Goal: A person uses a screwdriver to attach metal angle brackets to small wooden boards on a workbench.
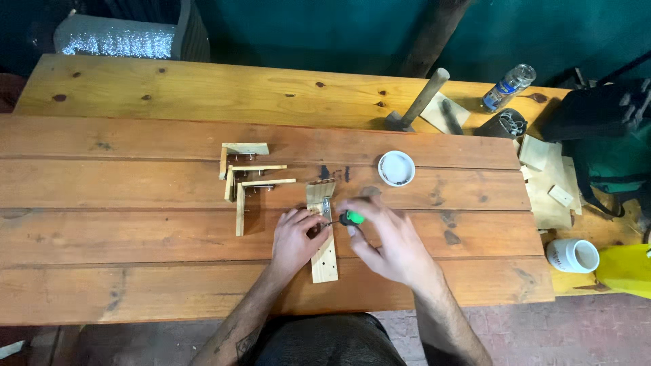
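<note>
Crowding the hands (298,238): wooden brackets (249,177), seemingly a lid (396,168).

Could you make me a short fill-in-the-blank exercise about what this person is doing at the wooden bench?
1. The right hand holds a screwdriver with a ____ handle.
2. The left hand steadies a pale L-shaped wooden bracket on the long ____ workbench.
3. ____ finished wooden brackets lie left of the hands.
4. The small round white tub lies ____ the right hand, farther from the person.

Missing words: green; wooden; three; beyond
</note>
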